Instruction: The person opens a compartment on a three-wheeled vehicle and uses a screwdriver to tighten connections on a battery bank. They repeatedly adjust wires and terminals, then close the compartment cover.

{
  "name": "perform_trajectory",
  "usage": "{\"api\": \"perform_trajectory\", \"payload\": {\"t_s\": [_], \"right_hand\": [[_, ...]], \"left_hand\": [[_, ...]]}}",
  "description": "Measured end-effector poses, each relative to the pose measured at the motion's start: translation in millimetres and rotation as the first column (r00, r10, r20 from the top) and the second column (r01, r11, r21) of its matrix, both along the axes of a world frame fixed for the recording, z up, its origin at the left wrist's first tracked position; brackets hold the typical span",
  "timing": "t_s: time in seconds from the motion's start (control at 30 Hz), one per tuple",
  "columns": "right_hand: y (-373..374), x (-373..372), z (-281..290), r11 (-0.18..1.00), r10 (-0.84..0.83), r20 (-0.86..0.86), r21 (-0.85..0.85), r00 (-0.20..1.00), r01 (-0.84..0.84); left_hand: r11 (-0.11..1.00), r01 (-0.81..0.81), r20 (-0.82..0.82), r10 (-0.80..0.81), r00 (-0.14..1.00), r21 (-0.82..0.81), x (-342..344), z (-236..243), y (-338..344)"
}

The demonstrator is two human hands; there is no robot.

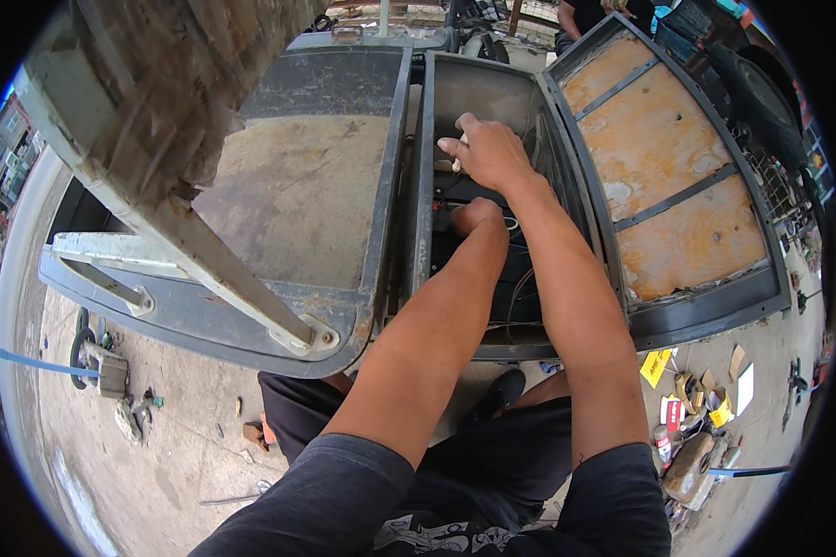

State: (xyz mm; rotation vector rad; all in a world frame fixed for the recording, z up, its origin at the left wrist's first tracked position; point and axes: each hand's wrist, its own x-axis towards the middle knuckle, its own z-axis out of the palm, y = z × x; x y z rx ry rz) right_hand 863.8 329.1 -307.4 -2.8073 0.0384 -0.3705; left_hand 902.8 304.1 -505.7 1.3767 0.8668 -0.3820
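Note:
Both my arms reach into a narrow open metal compartment (pixel 483 79) with black boxy parts and thin wires (pixel 518 283) inside. Above its far part, my right hand (pixel 492 156) is closed, gripping a small pale stick-like thing (pixel 459 156) that I cannot identify. Lower and nearer, my left hand (pixel 478 215) is down among the wires beside a black part; its fingers point away and are hidden, so I cannot tell what they hold. A loop of pale wire (pixel 511 223) shows just right of that hand.
A wood-backed metal lid (pixel 659 139) lies swung open at right. Left is a flat metal deck (pixel 297 195) with a pale metal post (pixel 195 246) and torn brown covering (pixel 144 93). Boxes and scraps (pixel 687 408) litter the floor at right. Someone (pixel 590 19) is at the far edge.

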Motion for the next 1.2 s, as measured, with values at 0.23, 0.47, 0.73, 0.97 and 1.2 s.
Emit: {"api": "perform_trajectory", "payload": {"t_s": [0.23,0.47,0.73,0.97,1.2], "right_hand": [[-10.9,6.1,-15.3,0.998,0.064,0.132,-0.021,0.989,-0.062],[-8.1,4.0,-12.5,1.0,0.011,0.096,0.011,0.995,-0.013],[0.6,-1.7,3.1,1.0,-0.011,-0.023,0.025,1.0,0.012],[-13.8,12.5,-23.1,0.987,0.119,0.21,0.082,0.97,-0.139],[-5.5,12.0,-20.3,0.993,0.056,0.2,0.09,0.978,-0.075]], "left_hand": [[0.249,0.687,-0.247,-0.806,0.538,0.683,-9.6,22.1,17.7],[-0.205,0.645,-0.441,-0.868,0.228,0.736,-8.7,31.5,26.2],[-0.229,0.624,-0.443,-0.871,0.212,0.747,-11.2,38.8,31.4],[-0.263,0.614,-0.452,-0.875,0.172,0.744,-13.0,39.4,27.6],[-0.296,0.611,-0.473,-0.868,0.149,0.734,-9.3,33.8,28.2]]}}
